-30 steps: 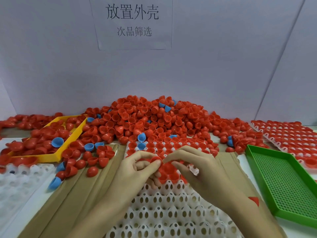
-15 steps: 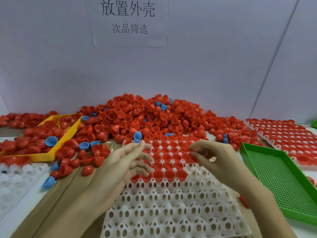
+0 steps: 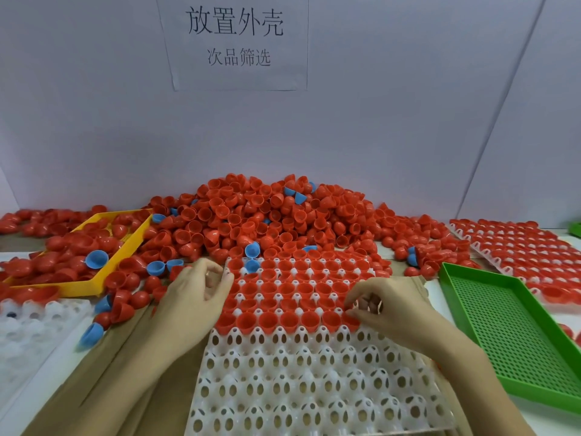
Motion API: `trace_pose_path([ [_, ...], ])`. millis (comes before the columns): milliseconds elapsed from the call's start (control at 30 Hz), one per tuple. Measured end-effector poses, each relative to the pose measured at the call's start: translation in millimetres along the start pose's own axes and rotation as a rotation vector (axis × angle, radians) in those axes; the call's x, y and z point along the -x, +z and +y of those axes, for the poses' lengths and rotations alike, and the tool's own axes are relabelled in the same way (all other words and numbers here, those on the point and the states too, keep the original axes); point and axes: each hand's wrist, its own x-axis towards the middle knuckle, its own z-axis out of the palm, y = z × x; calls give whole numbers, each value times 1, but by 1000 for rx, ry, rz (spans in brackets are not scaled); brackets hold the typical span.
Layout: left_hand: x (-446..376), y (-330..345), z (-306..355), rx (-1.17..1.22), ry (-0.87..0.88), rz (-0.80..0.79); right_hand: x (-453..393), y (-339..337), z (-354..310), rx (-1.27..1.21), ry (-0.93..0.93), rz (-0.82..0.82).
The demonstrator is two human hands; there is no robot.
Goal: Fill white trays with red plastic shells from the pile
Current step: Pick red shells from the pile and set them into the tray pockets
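Against a pale wall, the desk [image 3: 440,297] holds a white perforated tray [image 3: 314,372]; right hand [image 3: 393,306] pinches a red plastic shell [image 3: 351,319] at the filled rows' end; the empty left hand [image 3: 195,297], loosely curled, lies nearer the pile [image 3: 267,215] beyond its grip

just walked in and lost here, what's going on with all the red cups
A person is filling the white tray in front of them with red shells from the big pile behind it. The far rows are filled; the near rows are still empty. The right hand is seating a shell at the right end of the front filled row, while the left hand hovers at the tray's left edge.
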Motion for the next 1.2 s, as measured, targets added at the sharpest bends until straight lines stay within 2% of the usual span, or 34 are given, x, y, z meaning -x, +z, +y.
trace_pose_path([
  [133, 5, 6, 2, -74, 5, -57, -2, 3, -3, -23, 24, -30],
  [433, 2, 7, -2, 21, -1, -80, -2, 3, 1, -91, 6, -60],
  [500, 1, 5, -3, 18, 2, -87, -1, -4, 3, -180, -2, -49],
  [533, 0, 4, -3, 9, 4, -81, -1, -9, 6, -254, 13, -14],
  [600, -1, 2, -4, -36, 10, -48, -3, -13, 17, -310, 56, 173],
  [667, -2, 0, -5, -93, 24, -9, -9, -11, 33, -216, 134, 382],
  [700, -2, -1, -6, -118, 37, 9, -13, -8, 40, -151, 181, 434],
  [733, -2, -2, -6, -136, 50, 23, -17, -5, 46, -93, 223, 431],
  [867, -1, -3, -4, -127, 71, 29, -33, 9, 60, 29, 293, 204],
  [1100, 1, -8, 6, -4, 85, 0, -35, 7, 67, -141, 335, 430],
  [1200, 4, -6, 10, 32, 132, -12, -28, 1, 56, -185, 293, 428],
])
